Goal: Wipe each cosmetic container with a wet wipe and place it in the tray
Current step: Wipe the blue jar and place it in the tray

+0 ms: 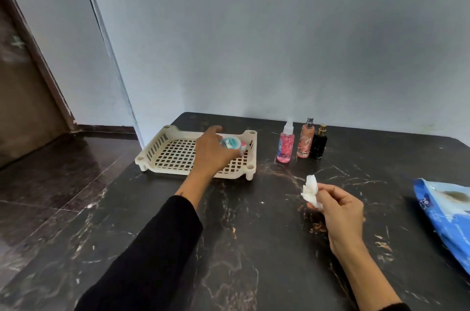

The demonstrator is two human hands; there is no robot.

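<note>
Jar (232,144) — on its side | left hand (211,151) gripping | over tray (162,158)

Two bare hands, no rings or wristwear visible. Left hand (211,151) backed by a long black sleeve (152,247), loose and plain, ending short of the wrist. Right hand (340,209) followed by bare forearm, black cuff (391,307) only at frame's bottom edge.

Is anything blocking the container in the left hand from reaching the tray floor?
Nothing visible. The left hand holds the round container over the tray, toward its right side; the lattice floor that shows is bare. The spot directly under the hand is hidden.
</note>
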